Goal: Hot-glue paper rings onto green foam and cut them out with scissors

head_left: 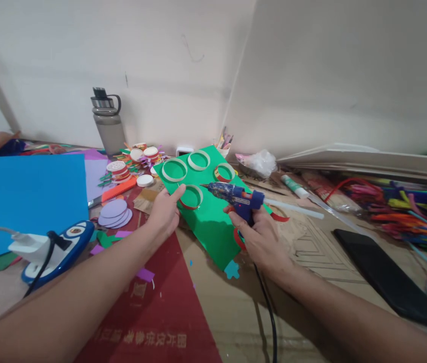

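Observation:
My right hand (260,234) is wrapped round the handle of a blue hot glue gun (232,194), its nozzle pointing left and a clear glue stick (296,206) sticking out at the back. Under the nozzle lies a green sheet (213,229), tilted up from the table. Several paper rings stand on the sheet, among them a white ring (174,170) and a red-edged ring (191,197). My left hand (166,214) grips the sheet's left edge, with the index finger at the red-edged ring. More red paper shows partly hidden behind my right hand.
Blue paper (27,196), purple discs (115,214) and a power strip (60,252) lie on the left. A water bottle (109,126) stands near the wall. On the right are a black phone-like slab (390,277), a glue tube (294,186) and pipe cleaners (406,212). The gun's cord (269,307) runs toward me.

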{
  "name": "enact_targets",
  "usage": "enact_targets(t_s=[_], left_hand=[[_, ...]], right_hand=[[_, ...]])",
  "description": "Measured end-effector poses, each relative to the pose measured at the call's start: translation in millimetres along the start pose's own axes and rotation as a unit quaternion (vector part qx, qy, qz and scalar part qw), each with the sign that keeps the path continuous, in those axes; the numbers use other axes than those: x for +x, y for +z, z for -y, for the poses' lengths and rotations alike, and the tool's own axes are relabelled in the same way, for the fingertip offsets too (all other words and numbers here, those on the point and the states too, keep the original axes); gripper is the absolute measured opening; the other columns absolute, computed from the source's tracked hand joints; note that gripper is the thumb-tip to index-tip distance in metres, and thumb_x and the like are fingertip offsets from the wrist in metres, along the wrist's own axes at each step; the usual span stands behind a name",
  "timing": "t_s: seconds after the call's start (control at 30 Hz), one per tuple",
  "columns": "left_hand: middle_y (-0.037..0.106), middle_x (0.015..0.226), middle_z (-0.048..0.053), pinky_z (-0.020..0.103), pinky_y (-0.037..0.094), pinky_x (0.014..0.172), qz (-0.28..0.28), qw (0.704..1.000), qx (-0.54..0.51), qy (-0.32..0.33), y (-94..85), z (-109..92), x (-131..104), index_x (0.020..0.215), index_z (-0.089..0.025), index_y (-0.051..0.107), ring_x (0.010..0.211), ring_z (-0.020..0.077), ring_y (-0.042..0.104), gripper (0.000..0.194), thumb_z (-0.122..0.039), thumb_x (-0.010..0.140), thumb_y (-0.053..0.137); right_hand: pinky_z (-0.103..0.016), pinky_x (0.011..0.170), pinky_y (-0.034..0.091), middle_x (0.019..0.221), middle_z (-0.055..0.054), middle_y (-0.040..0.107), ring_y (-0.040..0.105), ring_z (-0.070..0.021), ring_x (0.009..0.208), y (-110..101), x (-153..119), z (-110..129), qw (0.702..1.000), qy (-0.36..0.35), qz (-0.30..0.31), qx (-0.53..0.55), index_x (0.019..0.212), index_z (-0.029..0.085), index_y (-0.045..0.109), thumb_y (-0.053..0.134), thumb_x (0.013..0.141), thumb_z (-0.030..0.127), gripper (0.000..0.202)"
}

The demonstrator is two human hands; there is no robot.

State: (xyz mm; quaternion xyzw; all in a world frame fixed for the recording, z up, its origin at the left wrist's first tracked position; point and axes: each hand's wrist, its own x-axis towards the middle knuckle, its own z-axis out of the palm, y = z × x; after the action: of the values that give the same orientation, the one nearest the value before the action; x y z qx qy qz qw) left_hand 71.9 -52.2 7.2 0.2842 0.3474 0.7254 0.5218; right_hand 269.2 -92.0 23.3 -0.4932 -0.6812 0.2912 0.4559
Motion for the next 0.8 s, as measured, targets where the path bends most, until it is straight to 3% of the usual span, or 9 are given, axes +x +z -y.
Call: enact_targets(t_s=[0.2,0.37,0.57,0.8], left_hand=[[0.075,0.107,0.008,0.040,0.053,0.092,0.014,0.999,0.003,-0.029,-3.8,6.8,7.3,0.093,-0.017,0.069,0.100,0.0248,0.069,0.035,-0.029,0.065,0.085],[0.074,0.111,0.009,0.040,0.053,0.094,0.020,0.999,-0.010,-0.046,-2.3,7.9,20.7,0.097,-0.016,0.070,0.103,0.0246,0.068,0.031,-0.028,0.071,0.081],[0.077,0.094,0.008,0.038,0.056,0.091,0.023,0.998,-0.020,-0.058,3.6,9.3,26.5,0.091,-0.014,0.070,0.094,0.0237,0.071,0.022,-0.022,0.072,0.079],[0.077,0.098,0.009,0.039,0.055,0.095,0.034,0.996,-0.011,-0.084,1.7,10.1,27.0,0.095,-0.014,0.071,0.100,0.0254,0.071,0.028,-0.023,0.071,0.081]], right_hand=[[-0.048,0.096,0.044,0.108,-0.011,0.071,0.063,-0.0311,0.105,9.5,-0.2,-6.4,1.000,0.014,-0.009,-0.019,0.099,0.022,0.067,0.057,0.084,0.047,0.031],[-0.044,0.095,0.046,0.105,-0.010,0.073,0.066,-0.0274,0.101,8.8,9.3,-5.4,1.000,-0.005,-0.006,0.010,0.103,0.021,0.066,0.057,0.087,0.045,0.031],[-0.043,0.095,0.047,0.108,-0.008,0.073,0.067,-0.0269,0.102,6.4,18.6,-1.8,0.999,-0.031,-0.027,0.026,0.107,0.023,0.067,0.058,0.088,0.044,0.030],[-0.043,0.090,0.049,0.096,-0.009,0.074,0.067,-0.0275,0.094,7.9,12.7,-8.8,1.000,0.003,-0.018,0.020,0.104,0.021,0.069,0.057,0.087,0.046,0.032]])
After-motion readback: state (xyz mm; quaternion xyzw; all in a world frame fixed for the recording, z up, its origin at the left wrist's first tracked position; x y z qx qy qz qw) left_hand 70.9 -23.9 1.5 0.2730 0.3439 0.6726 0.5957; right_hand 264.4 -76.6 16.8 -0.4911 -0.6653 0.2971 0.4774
